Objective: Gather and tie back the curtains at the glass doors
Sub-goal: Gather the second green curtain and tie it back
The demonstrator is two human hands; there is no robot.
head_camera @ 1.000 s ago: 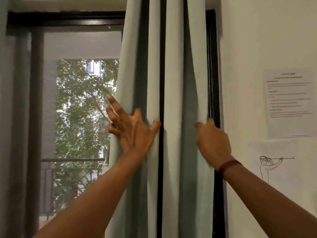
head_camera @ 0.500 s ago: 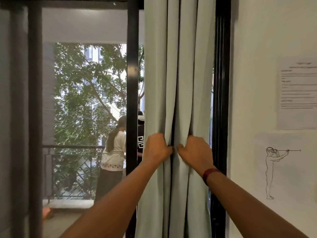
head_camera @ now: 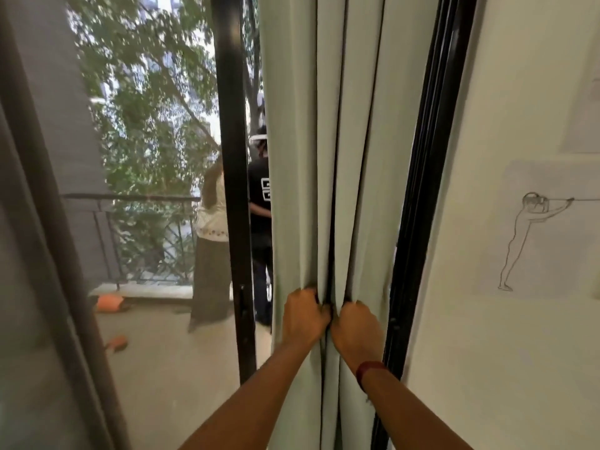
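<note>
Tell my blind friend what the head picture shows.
A left hand and right hand grip a bunched pale green curtain next to a black door frame. Outside, two people stand on a balcony by trees.

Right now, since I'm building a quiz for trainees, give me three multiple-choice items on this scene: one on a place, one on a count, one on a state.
1. Where does the gathered curtain hang?
A. By the right frame, near the wall
B. At the far left of the glass
C. Spread over the whole door

2. How many people stand on the balcony?
A. None
B. Two
C. Four

3. What do the left hand and right hand do?
A. Both hang free
B. One holds a tieback
C. Both grip the curtain

Key: 1 A, the folds hang beside the black frame. 2 B, a white top and a black top show at the railing. 3 C, the fingers of both curl into the folds.
</note>
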